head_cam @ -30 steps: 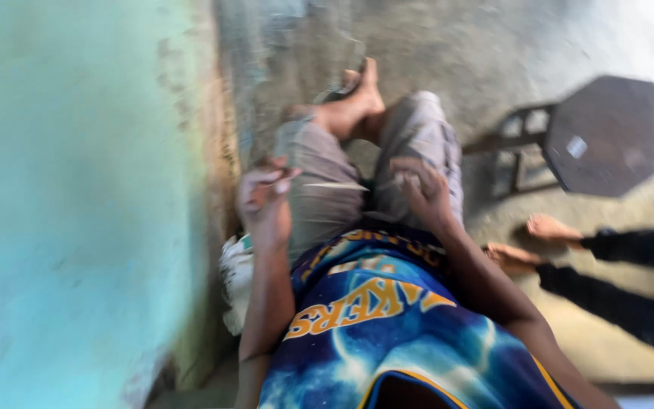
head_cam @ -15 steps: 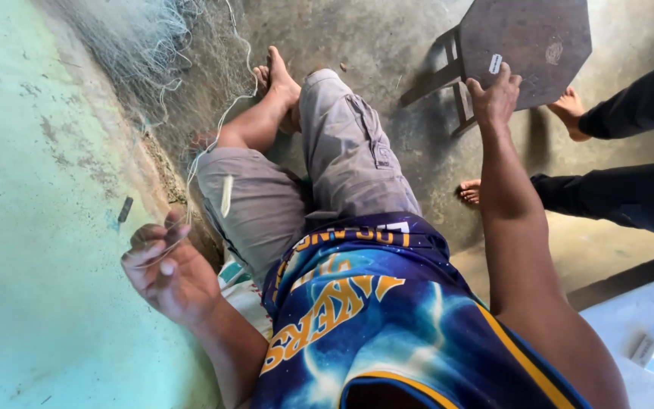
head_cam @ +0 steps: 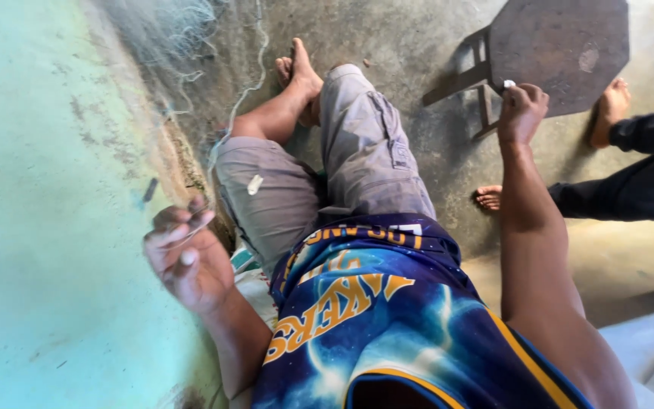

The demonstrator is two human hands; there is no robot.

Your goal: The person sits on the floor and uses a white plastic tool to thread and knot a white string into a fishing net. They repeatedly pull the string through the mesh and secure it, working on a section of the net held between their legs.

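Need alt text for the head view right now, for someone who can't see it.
Seated on a concrete floor, the person's left hand pinches a thin line of fishing net, while the right hand holds a small white object at a dark octagonal stool. Another person's bare feet rest nearby.

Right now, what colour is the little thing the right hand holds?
White, a small piece pinched in the right hand, head view.

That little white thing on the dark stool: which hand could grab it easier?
Probably the right hand: it already rests on the stool's edge, fingertips on the small white thing. The left hand is far across, by the green wall.
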